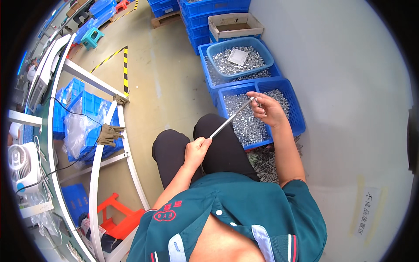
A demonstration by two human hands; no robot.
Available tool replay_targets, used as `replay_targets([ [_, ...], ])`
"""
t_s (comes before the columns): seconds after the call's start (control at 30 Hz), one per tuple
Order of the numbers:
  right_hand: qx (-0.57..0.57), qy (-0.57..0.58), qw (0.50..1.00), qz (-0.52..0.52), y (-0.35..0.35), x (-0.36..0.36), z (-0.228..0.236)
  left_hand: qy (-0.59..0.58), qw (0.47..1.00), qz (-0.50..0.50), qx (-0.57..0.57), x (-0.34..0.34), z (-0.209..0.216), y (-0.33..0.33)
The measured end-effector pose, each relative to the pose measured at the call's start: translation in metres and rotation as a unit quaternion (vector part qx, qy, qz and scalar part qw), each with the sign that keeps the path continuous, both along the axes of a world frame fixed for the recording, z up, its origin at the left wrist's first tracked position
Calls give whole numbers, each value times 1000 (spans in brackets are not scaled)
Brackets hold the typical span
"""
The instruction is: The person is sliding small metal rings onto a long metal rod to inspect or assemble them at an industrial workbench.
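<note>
A thin, straight metal rod (231,119) slants up and to the right in front of my knees. My left hand (197,152) is closed round its lower end. At the upper end, the fingers of my right hand (269,110) are curled by the tip. They pinch a small silvery metal part (257,104), partly hidden by the fingers. Below my right hand stands a blue divided crate (300,114) heaped with small metal fittings (248,126). Long thin metal pieces (266,168) lie under my right forearm, beside my thigh.
Behind the crate, a light blue basin (269,56) of metal parts bears a white paper slip (238,56). A cardboard-lined box (257,32) and stacked blue crates (192,26) stand farther back. A white wall (349,109) borders the right; a white-framed bench (94,187) and red stool (124,218) the left.
</note>
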State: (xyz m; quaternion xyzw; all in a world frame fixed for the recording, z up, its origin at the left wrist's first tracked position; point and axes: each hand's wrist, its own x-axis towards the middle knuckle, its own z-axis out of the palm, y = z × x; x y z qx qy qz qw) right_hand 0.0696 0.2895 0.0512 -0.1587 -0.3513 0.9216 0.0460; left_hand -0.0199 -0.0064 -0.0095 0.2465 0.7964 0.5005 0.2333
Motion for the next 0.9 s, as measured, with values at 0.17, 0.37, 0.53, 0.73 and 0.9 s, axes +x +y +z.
replay_targets([
  [0.17,-53,46,997,17,12,4,-15,-10,1000,-10,2,1,2,1],
  [0.37,-57,23,998,13,8,0,-8,16,1000,-10,-1,2,2,0],
  [0.53,-92,-11,996,-1,6,-2,-10,14,1000,-9,1,2,3,0],
  [0.73,-76,-58,995,1,2,-6,-9,19,1000,-12,2,2,2,0],
  [0.9,-41,-66,996,41,4,-3,-7,16,1000,-14,2,3,5,1],
])
